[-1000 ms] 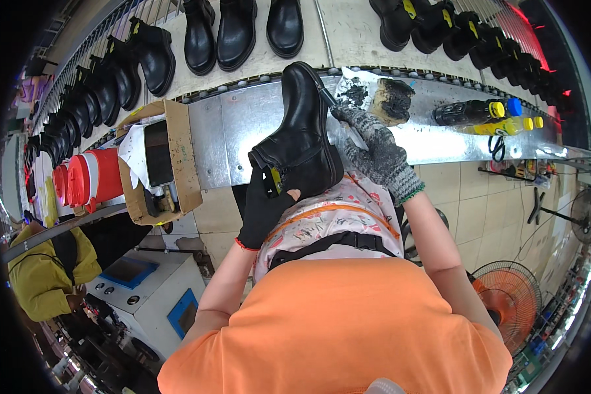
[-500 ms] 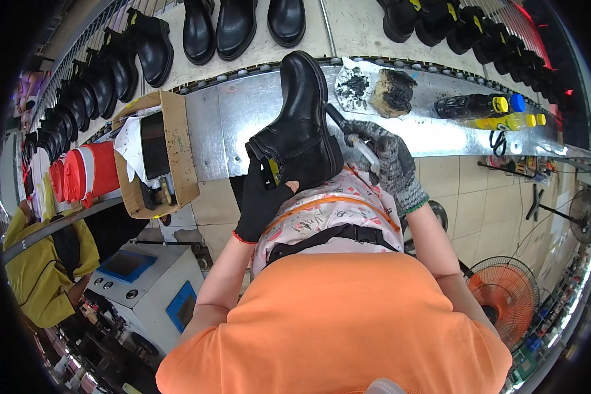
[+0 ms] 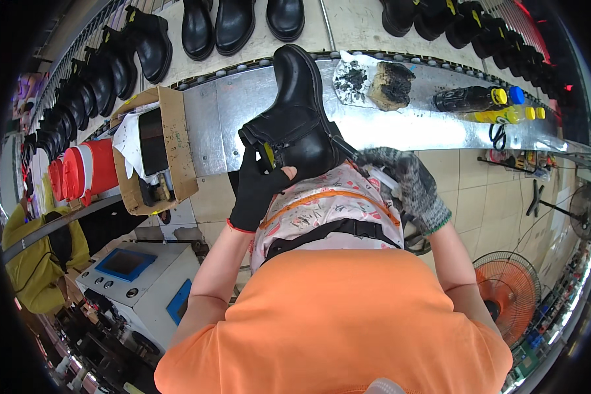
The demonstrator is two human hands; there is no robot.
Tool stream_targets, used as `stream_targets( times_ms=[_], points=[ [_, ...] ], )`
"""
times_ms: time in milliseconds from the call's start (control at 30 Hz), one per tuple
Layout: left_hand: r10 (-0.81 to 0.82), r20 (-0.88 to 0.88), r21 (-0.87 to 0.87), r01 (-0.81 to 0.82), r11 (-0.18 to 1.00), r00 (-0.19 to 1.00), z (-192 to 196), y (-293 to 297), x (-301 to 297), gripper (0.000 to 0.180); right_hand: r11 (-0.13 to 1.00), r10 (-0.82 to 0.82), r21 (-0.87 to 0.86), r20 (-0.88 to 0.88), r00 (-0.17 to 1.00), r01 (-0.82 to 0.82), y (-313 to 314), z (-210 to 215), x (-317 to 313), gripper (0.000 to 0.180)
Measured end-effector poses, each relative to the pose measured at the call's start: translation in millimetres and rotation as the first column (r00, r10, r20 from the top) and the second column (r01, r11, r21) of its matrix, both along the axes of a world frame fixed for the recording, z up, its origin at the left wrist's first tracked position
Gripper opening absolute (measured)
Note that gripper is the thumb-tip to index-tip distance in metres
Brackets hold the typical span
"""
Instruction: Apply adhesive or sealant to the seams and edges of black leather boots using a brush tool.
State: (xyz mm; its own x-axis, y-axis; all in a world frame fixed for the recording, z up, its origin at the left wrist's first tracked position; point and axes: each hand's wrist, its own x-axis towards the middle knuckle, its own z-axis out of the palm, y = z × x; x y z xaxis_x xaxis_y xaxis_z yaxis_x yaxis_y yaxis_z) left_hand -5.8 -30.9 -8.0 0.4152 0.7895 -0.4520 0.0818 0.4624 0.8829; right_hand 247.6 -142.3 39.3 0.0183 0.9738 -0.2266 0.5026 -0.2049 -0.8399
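A black ankle boot [image 3: 297, 118] is tilted over my patterned apron [image 3: 322, 210], its sole pointing away from me. My left hand [image 3: 256, 187], in a black fingerless glove, grips the boot's lower side near a small yellow tag. My right hand [image 3: 407, 187], in a grey knit glove, presses against the boot's right side; whatever it holds is hidden by the fingers. A soiled sponge block [image 3: 391, 84] and a stained white cloth [image 3: 353, 80] lie on the metal bench [image 3: 223, 125] just beyond the boot.
Rows of black boots [image 3: 217, 23] ride a conveyor beyond the bench. A cardboard box [image 3: 154, 151] sits at the left, red containers [image 3: 85, 174] beside it. Yellow-capped bottles [image 3: 499, 105] lie on the right. A white machine [image 3: 138, 282] stands lower left, a floor fan [image 3: 505, 289] lower right.
The boot has come down toward my apron. My right hand slid from the boot's upper side to its lower right edge.
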Motion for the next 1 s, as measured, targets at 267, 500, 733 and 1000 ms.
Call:
stream_targets(
  times_ms=[267, 500, 733, 1000],
  points=[
    [0.2, 0.226, -0.283, -0.132, 0.95, 0.953, 23.9, 4.6, 20.1, 0.055, 0.991, 0.008, 0.134, -0.031, 0.999, -0.004, -25.5, 27.7, -3.6, 0.041],
    [0.239, 0.24, -0.325, -0.154, 0.933, 0.941, 24.8, 9.7, 23.9, 0.045, 0.981, -0.071, 0.176, -0.053, 0.996, 0.08, -37.3, 31.7, -19.1, 0.035],
    [0.329, 0.458, -0.437, -0.113, 0.892, 0.826, 20.3, 14.5, 19.3, 0.045, 0.958, -0.244, -0.055, -0.675, 0.696, 0.283, -48.9, 20.8, -15.0, 0.034],
    [0.143, 0.22, -0.256, -0.085, 0.963, 0.965, 12.0, 23.0, -12.1, 0.073, 0.659, -0.69, -0.442, -0.677, 0.256, 0.609, -9.8, -65.9, 9.2, 0.028]
  ],
)
